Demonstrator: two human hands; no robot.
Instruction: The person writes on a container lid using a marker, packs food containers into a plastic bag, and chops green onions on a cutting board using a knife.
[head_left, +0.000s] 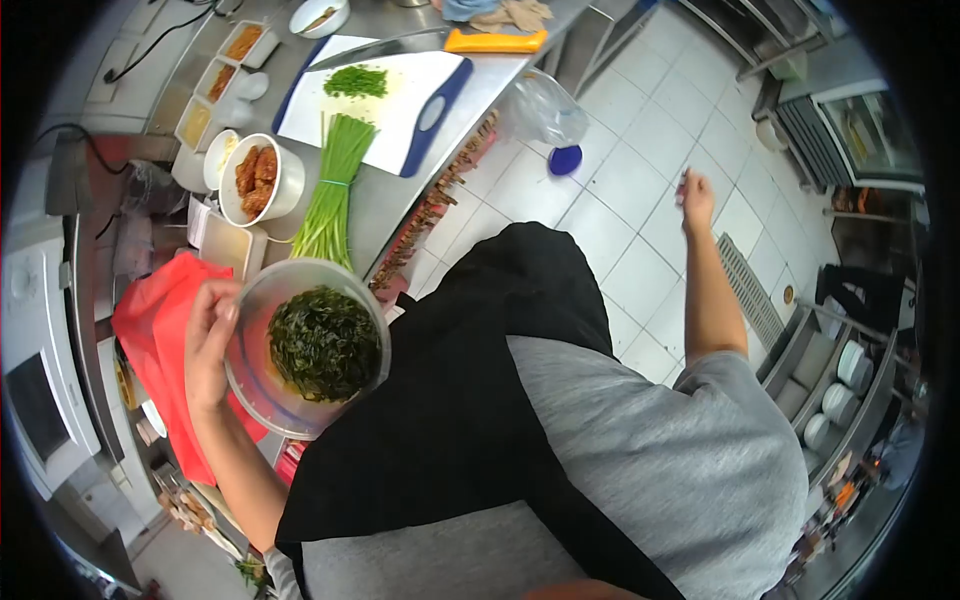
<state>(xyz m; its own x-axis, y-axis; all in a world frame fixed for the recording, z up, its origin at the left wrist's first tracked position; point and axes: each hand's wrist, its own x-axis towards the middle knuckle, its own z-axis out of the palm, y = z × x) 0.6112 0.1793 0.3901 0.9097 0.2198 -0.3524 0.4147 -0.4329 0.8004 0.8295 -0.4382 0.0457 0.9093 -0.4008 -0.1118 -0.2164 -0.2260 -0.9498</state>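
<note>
Left hand (208, 335) grips a clear bowl (254, 362) of dark green leaves (322, 345)

The bowl sits in front of the black apron (430, 400), near the desk (392, 205), with its opening towards the camera and the wet-looking leaves heaped inside. The left hand pinches its rim from the person's left, fingers bent over the edge. Beside that forearm hangs a red cloth or bag (165, 325); which of the two, I cannot tell.

The right hand (697, 203) is out to the side, well apart from the bowl, over the white tiled floor (630, 265). Its fingers look curled, but whether they are pressed fully together or hold something small, I cannot tell.

On the desk, just past the bowl, lies a banded bundle of long green stalks (333, 200), its far end reaching onto a white cutting board (395, 135) with blue ends. Finely chopped green pieces (355, 82) lie on the board, and a knife (470, 41) with a yellow handle lies across the far end. Next to the stalks stands a white tub (288, 190) holding reddish-brown food (256, 182). A clear plastic bag (545, 108) hangs at the desk's edge.
</note>
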